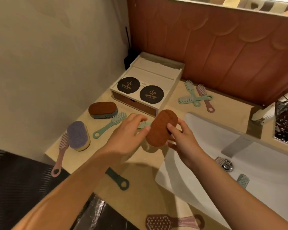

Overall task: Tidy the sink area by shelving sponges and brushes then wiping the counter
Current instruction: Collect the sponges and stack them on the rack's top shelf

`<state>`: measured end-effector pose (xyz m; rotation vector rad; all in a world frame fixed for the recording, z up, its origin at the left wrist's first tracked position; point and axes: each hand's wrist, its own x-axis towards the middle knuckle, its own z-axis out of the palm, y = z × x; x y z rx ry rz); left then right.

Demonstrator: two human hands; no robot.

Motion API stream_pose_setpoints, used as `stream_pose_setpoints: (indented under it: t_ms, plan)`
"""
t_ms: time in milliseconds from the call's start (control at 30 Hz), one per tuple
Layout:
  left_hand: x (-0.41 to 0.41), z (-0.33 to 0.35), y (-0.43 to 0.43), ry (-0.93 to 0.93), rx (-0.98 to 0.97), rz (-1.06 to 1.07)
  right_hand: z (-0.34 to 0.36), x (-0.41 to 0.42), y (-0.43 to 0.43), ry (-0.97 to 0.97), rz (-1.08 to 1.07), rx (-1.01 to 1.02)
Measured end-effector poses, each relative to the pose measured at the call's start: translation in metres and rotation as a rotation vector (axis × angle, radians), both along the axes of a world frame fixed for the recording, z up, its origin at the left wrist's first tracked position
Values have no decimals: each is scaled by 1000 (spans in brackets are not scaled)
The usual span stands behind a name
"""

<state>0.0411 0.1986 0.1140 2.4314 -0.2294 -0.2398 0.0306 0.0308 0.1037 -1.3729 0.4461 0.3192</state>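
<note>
An oval brown sponge (161,128) is held above the beige counter (140,165), left of the sink. My right hand (183,141) grips it, thumb on top and fingers underneath. My left hand (128,135) is curled around the head of a mint brush (144,125), which peeks out between thumb and forefinger. Its thumb tip touches the sponge's left edge, and the brush's handle is hidden. Loose on the counter lie another brown sponge (102,110), a purple and yellow sponge (78,136), a mint brush (109,124) and a pink brush (61,153).
A white wooden organiser box (170,90) stands at the back by the wall. Three brushes (194,97) lie crossed behind the white sink (198,130). Two brush heads (243,180) show in the basin near the drain. A dark green handle (118,180) and a pink brush (173,222) lie near the front edge.
</note>
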Motion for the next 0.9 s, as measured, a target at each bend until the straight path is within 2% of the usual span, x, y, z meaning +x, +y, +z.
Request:
stream_pose_setpoints:
  t_ms: [100, 233, 333, 433, 667, 733, 900]
  plan:
    - [37, -15, 29, -48, 194, 95, -3, 5, -9, 62, -76, 113]
    - [89, -38, 74, 22, 490, 182, -10, 8, -20, 140, -145, 177]
    - [113, -50, 101, 133, 454, 248, -14, 11, -28, 153, -145, 166]
    - [127, -58, 111, 173, 475, 212, -19, 13, -36, 161, -153, 185]
    - [132, -50, 106, 110, 855, 143, -22, 13, -50, 140, -263, 324]
    - [128, -47, 107, 68, 833, 190, -22, 13, -51, 129, -291, 343]
    - [110, -26, 94, -140, 615, 326, -17, 9, -49, 214, -307, 471]
